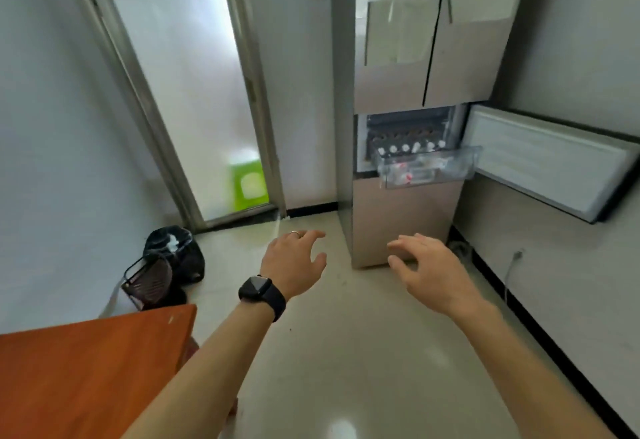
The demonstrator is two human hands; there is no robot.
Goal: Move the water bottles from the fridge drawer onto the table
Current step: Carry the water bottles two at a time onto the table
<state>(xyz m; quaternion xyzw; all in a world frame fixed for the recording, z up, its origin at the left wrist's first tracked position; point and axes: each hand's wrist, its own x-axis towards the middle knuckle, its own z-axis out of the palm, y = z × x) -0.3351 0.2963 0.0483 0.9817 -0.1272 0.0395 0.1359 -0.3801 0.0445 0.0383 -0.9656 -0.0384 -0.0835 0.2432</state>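
While both hands hang empty in mid-air above the floor (pixel 346 352), the bottles (pixel 410 147) sit well apart from them, in the clear drawer (pixel 429 168) pulled out of the fridge (pixel 398 223), whose door (pixel 550 161) swings wide to the right. The left hand (pixel 294 262), with a watch (pixel 261 294) on its wrist, has a loose, spread grip holding nothing; the right hand (pixel 429 272) is likewise spread, fingers parted, touching nothing.

The bottles show mainly as a row of white caps, so they appear to stand upright, long axis vertical, caps pointing up; red-and-white labels glimmer through the drawer's front wall. How many rows lie behind cannot be told, since the view is blurred there.

Judging by their look, these are small plastic bottles: if full, moderately heavy for their size, with thin walls that give under a squeeze. Coming from a fridge, they may be cold and wet, hence slippery. A wrap round the body below the shoulder would likely hold best; pinching the cap alone risks a slip. Packed close, each probably has to be lifted straight up before it clears its neighbours.

The bench (pixel 86 379) lies at lower left, behind the reach; no bottle shows on the part in view.
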